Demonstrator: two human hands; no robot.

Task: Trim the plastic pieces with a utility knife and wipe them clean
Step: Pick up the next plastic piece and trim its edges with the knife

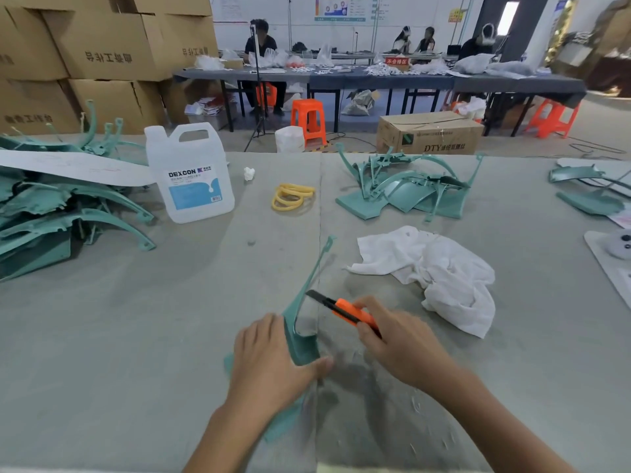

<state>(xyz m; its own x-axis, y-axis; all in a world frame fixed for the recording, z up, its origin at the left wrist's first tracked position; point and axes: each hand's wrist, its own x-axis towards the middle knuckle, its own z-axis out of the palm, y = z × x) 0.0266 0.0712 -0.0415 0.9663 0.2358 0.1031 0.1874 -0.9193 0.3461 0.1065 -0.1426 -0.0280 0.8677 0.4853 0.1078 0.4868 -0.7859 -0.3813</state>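
Grey felt covers the table point(136, 336). Near its front edge the left hand point(269, 363) grips a teal plastic piece point(302, 346), hiding much of its wide base. Its thin arm points away toward the far edge, leaning right. The right hand point(403, 349) is closed around an orange knife point(345, 310), its blurred tip at that arm. A white cloth point(440, 274) lies rightward. A jug point(191, 175), yellow bands point(292, 197) and a pile of teal pieces point(406, 189) sit farther back.
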